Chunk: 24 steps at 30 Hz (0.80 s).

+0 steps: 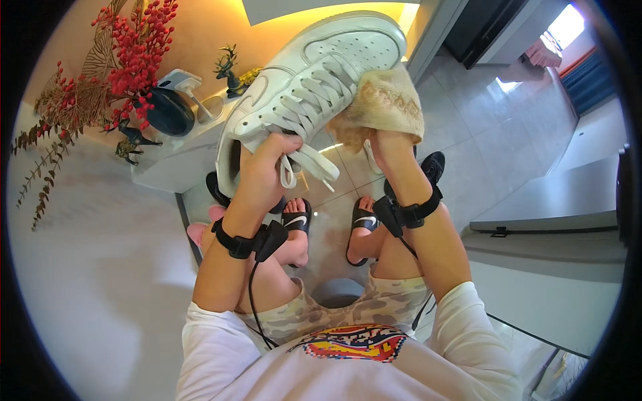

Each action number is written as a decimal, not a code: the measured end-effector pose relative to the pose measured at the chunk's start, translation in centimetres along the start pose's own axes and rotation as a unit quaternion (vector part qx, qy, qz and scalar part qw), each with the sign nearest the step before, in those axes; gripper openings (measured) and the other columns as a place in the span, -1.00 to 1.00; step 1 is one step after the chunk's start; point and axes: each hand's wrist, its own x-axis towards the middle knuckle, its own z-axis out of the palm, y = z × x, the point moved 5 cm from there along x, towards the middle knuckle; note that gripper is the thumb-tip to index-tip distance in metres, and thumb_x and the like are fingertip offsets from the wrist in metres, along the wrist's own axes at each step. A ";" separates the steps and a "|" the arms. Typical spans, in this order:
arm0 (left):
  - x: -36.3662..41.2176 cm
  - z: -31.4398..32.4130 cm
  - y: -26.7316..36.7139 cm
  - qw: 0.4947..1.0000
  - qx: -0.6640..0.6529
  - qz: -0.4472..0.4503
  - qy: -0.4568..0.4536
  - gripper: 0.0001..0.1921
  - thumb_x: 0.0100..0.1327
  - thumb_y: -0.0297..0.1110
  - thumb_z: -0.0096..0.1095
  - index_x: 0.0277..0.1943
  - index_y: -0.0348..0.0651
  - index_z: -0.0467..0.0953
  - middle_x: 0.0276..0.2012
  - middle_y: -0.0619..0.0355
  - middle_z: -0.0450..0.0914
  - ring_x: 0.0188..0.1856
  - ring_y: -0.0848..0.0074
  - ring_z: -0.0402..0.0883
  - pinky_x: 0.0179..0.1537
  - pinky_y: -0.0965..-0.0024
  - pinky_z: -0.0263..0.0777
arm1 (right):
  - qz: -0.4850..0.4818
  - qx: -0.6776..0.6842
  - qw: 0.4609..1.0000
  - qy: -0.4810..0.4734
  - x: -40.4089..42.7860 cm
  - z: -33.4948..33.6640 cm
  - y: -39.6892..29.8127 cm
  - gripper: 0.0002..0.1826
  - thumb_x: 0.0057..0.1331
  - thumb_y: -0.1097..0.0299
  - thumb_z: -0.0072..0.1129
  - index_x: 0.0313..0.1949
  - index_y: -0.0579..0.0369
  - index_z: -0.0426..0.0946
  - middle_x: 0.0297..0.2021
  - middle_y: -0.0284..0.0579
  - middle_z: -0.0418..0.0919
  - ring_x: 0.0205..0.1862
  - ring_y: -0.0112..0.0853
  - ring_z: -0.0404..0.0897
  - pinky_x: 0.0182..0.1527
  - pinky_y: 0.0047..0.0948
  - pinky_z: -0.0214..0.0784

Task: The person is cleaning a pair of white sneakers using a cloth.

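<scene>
A white leather lace-up sneaker [301, 80] is held up in front of me, its perforated toe towards the upper right. My left hand [268, 160] grips it at the ankle opening, with the thumb near the top of the laces. Loose white lace ends [318, 165] hang beside that thumb. A beige fuzzy cloth [388, 103] with brownish patches covers my right hand [386, 145] and lies against the side of the sneaker near the toe. The fingers of that hand are hidden by the cloth.
At the left, a shelf [170, 155] bears a dark vase [170, 113] with red berry stems, a white stand [200, 100] and deer figurines [228, 72]. Black shoes [432, 165] and pink footwear [197, 233] are on the tiled floor [466, 110]. A grey-white cabinet [551, 200] is at the right.
</scene>
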 end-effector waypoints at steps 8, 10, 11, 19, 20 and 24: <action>-0.6 1.2 0.2 0.967 0.254 0.001 -0.029 -0.81 0.17 -0.44 0.14 -0.16 -0.30 0.51 -0.40 0.28 0.48 -0.33 0.68 0.40 -0.29 0.53 0.30 | 0.099 0.205 0.974 -0.013 -0.5 0.6 -0.6 -0.59 0.36 0.33 0.14 0.16 0.06 0.31 0.03 -0.22 0.46 0.04 -0.43 0.47 0.10 -0.34 0.39; -0.7 0.9 -0.2 0.948 0.313 0.031 -0.040 -0.77 0.22 -0.47 0.10 -0.07 -0.30 0.51 -0.35 0.24 0.51 -0.36 0.63 0.43 -0.37 0.50 0.35 | 0.097 0.223 0.970 -0.026 -0.9 1.4 -1.2 -0.60 0.36 0.32 0.14 0.15 0.06 0.32 0.02 -0.22 0.47 0.04 -0.43 0.47 0.10 -0.34 0.39; -0.6 0.8 -0.5 0.949 0.312 0.031 -0.041 -0.77 0.22 -0.47 0.10 -0.07 -0.30 0.51 -0.35 0.24 0.51 -0.36 0.63 0.43 -0.37 0.50 0.35 | 0.092 0.237 0.966 -0.036 -1.1 1.7 -1.7 -0.61 0.36 0.32 0.14 0.14 0.05 0.32 0.00 -0.23 0.48 0.04 -0.42 0.48 0.10 -0.34 0.40; -0.7 1.3 -0.8 0.871 0.460 0.135 -0.109 -0.71 0.21 -0.40 0.17 -0.02 -0.31 0.51 -0.18 -0.12 0.58 -0.14 0.06 0.53 -0.07 0.19 0.40 | 0.158 0.182 0.970 -0.019 -1.3 1.3 -1.5 -0.65 0.35 0.42 0.13 0.11 0.09 0.34 -0.01 -0.21 0.49 0.04 -0.41 0.49 0.09 -0.34 0.41; -0.9 1.8 -0.3 0.862 0.457 0.182 -0.125 -0.72 0.21 -0.40 0.16 -0.03 -0.32 0.51 -0.22 -0.09 0.58 -0.18 0.14 0.55 -0.11 0.23 0.42 | 0.164 0.158 0.974 -0.013 -1.4 1.3 -1.4 -0.65 0.35 0.45 0.13 0.10 0.10 0.35 -0.01 -0.19 0.49 0.03 -0.41 0.50 0.07 -0.36 0.42; -0.7 1.2 -0.4 0.924 0.376 0.011 -0.066 -0.79 0.26 -0.46 0.11 -0.06 -0.31 0.51 -0.35 0.23 0.53 -0.32 0.60 0.46 -0.29 0.49 0.36 | 0.164 0.116 0.978 -0.053 -1.2 1.0 -1.1 -0.67 0.33 0.50 0.12 0.08 0.13 0.37 -0.04 -0.18 0.51 -0.02 -0.40 0.53 0.03 -0.40 0.45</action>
